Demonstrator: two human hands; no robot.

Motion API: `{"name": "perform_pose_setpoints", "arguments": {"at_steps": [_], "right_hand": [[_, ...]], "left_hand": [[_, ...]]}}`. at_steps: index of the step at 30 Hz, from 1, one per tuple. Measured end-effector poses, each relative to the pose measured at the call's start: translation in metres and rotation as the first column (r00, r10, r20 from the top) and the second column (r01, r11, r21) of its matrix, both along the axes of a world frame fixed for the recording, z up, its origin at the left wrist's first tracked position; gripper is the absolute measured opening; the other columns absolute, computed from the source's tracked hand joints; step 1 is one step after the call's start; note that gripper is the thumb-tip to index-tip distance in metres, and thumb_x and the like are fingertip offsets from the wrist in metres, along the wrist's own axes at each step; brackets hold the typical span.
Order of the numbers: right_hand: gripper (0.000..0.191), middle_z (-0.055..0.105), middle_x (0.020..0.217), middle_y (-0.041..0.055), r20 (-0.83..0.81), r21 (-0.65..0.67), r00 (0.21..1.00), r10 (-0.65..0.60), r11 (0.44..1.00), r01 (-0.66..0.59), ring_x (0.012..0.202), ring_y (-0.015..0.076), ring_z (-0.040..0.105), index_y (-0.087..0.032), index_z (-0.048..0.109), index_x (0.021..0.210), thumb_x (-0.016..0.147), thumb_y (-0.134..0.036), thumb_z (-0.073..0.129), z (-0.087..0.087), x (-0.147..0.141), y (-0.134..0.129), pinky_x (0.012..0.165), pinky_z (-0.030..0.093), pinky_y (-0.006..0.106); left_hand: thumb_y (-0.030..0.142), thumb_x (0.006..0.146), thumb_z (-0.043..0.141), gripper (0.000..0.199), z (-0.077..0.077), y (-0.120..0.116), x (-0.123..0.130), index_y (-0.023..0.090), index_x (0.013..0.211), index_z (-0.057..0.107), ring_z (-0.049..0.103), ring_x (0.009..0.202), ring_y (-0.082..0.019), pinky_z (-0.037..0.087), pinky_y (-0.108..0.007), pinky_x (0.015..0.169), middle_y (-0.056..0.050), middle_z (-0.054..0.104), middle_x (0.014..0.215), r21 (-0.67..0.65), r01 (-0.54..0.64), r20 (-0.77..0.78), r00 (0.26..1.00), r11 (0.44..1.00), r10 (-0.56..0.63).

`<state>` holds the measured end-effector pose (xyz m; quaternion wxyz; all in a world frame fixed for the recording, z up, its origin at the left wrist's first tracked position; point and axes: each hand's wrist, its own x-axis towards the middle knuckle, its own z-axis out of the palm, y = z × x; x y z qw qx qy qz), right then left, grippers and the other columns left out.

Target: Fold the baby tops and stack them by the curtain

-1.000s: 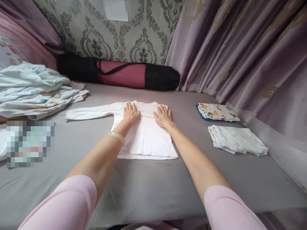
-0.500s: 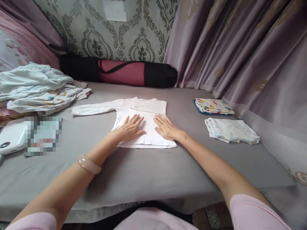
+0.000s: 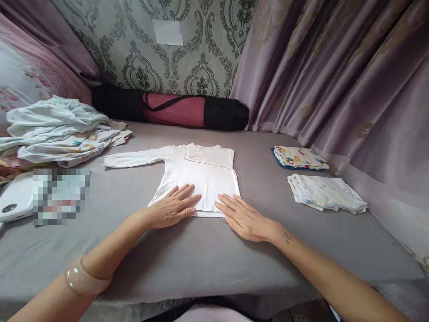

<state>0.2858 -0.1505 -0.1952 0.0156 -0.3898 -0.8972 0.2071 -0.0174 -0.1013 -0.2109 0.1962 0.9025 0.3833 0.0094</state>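
A small white long-sleeved shirt (image 3: 201, 179) lies flat on the grey sheet. Its sleeve on the left stretches outward, while the other sleeve is folded across the chest below the collar. Flat on the lower left part of the shirt rests my left hand (image 3: 174, 208), fingers spread. My right hand (image 3: 246, 218) lies over the lower right corner of the hem, its fingers stretched out and pressing on the cloth. Both hem corners are partly hidden under the hands.
Rumpled clothes (image 3: 63, 129) are heaped at the left, above a white device (image 3: 16, 197) and a blurred-out item (image 3: 62, 197). At right lie a folded patterned garment (image 3: 300, 157) and a folded white garment (image 3: 326, 192). A black and red long bag (image 3: 174, 109) lies along the wall.
Both hands have slid down the shirt toward the hem, nearer to me. The shirt's sleeves keep their arrangement. The camera view has tilted slightly upward.
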Motion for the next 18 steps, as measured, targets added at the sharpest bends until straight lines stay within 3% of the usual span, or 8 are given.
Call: {"name": "perform_pose_setpoints", "arguments": {"at_steps": [3, 5, 7, 9, 11, 14, 16, 18], "right_hand": [[0.057, 0.015, 0.164, 0.0008, -0.01, -0.058, 1.0, 0.0, 0.998, -0.001, 0.151, 0.0171, 0.009, -0.026, 0.02, 0.158, 0.102, -0.028, 0.032, 0.007, 0.001, -0.013, 0.126, 0.007, 0.042], [0.06, 0.013, 0.164, -0.0007, -0.003, -0.108, 1.0, 0.003, 0.994, -0.003, 0.151, 0.0171, 0.009, -0.028, 0.017, 0.158, 0.101, -0.027, 0.033, 0.011, 0.001, -0.02, 0.126, 0.008, 0.041], [0.062, 0.01, 0.164, -0.0026, 0.008, -0.15, 1.0, 0.006, 0.989, -0.005, 0.151, 0.0166, 0.01, -0.03, 0.012, 0.158, 0.1, -0.026, 0.034, 0.015, 0.002, -0.026, 0.126, 0.009, 0.04], [0.064, 0.011, 0.163, -0.0046, 0.013, -0.173, 1.0, 0.011, 0.985, -0.009, 0.151, 0.0158, 0.011, -0.032, 0.012, 0.158, 0.099, -0.027, 0.035, 0.019, 0.004, -0.029, 0.126, 0.011, 0.038], [0.062, 0.016, 0.163, -0.0057, 0.01, -0.183, 1.0, 0.016, 0.983, -0.014, 0.15, 0.0154, 0.015, -0.034, 0.021, 0.157, 0.098, -0.027, 0.039, 0.024, 0.006, -0.029, 0.125, 0.015, 0.035], [0.05, 0.035, 0.157, -0.0039, 0.006, -0.207, 1.0, 0.009, 0.978, -0.008, 0.145, 0.0166, 0.032, -0.037, 0.046, 0.147, 0.097, -0.03, 0.043, 0.037, 0.005, -0.021, 0.121, 0.028, 0.032], [0.044, 0.052, 0.146, -0.0018, 0.021, -0.246, 1.0, -0.004, 0.969, 0.009, 0.136, 0.0183, 0.048, -0.037, 0.056, 0.139, 0.097, -0.033, 0.043, 0.049, -0.001, -0.011, 0.115, 0.038, 0.032], [0.041, 0.063, 0.135, -0.0004, 0.032, -0.282, 0.999, -0.019, 0.959, 0.027, 0.126, 0.0199, 0.058, -0.036, 0.06, 0.135, 0.097, -0.035, 0.043, 0.06, -0.01, 0.002, 0.107, 0.045, 0.033]], "left_hand": [[0.06, 0.097, 0.032, 0.054, 0.014, 0.013, -0.012, 0.035, 0.138, 0.056, 0.04, 0.141, -0.025, 0.036, -0.036, 0.112, -0.001, 0.042, 0.155, -0.118, -0.058, 0.084, 0.994, 0.991, 0.069], [0.059, 0.094, 0.038, 0.051, 0.022, 0.032, -0.025, 0.031, 0.129, 0.063, 0.056, 0.125, -0.023, 0.047, -0.03, 0.1, -0.003, 0.052, 0.148, -0.138, -0.217, 0.158, 0.959, 0.967, 0.237], [0.053, 0.09, 0.048, 0.049, 0.026, 0.058, -0.043, 0.023, 0.124, 0.065, 0.061, 0.116, -0.024, 0.05, -0.031, 0.095, -0.008, 0.058, 0.14, -0.033, -0.461, 0.237, 0.858, 0.887, 0.455], [0.043, 0.087, 0.051, 0.048, 0.029, 0.084, -0.064, 0.016, 0.125, 0.062, 0.06, 0.116, -0.026, 0.048, -0.035, 0.099, -0.013, 0.063, 0.129, 0.058, -0.726, 0.288, 0.669, 0.685, 0.685], [0.036, 0.088, 0.049, 0.049, 0.031, 0.103, -0.083, 0.01, 0.129, 0.058, 0.057, 0.119, -0.03, 0.045, -0.042, 0.102, -0.017, 0.064, 0.122, 0.07, -0.916, 0.315, 0.397, 0.396, 0.862], [0.034, 0.088, 0.05, 0.053, 0.031, 0.118, -0.1, 0.005, 0.131, 0.05, 0.047, 0.13, -0.038, 0.041, -0.05, 0.105, -0.026, 0.052, 0.133, 0.027, -0.999, 0.332, 0.038, 0.031, 0.942], [0.035, 0.086, 0.053, 0.058, 0.027, 0.123, -0.105, 0.002, 0.132, 0.046, 0.041, 0.134, -0.041, 0.039, -0.051, 0.106, -0.03, 0.043, 0.14, -0.004, -0.994, 0.329, -0.104, -0.108, 0.939], [0.036, 0.085, 0.055, 0.063, 0.021, 0.126, -0.108, -0.001, 0.133, 0.041, 0.038, 0.135, -0.041, 0.038, -0.051, 0.106, -0.032, 0.04, 0.14, -0.034, -0.986, 0.309, -0.166, -0.164, 0.936]]}}
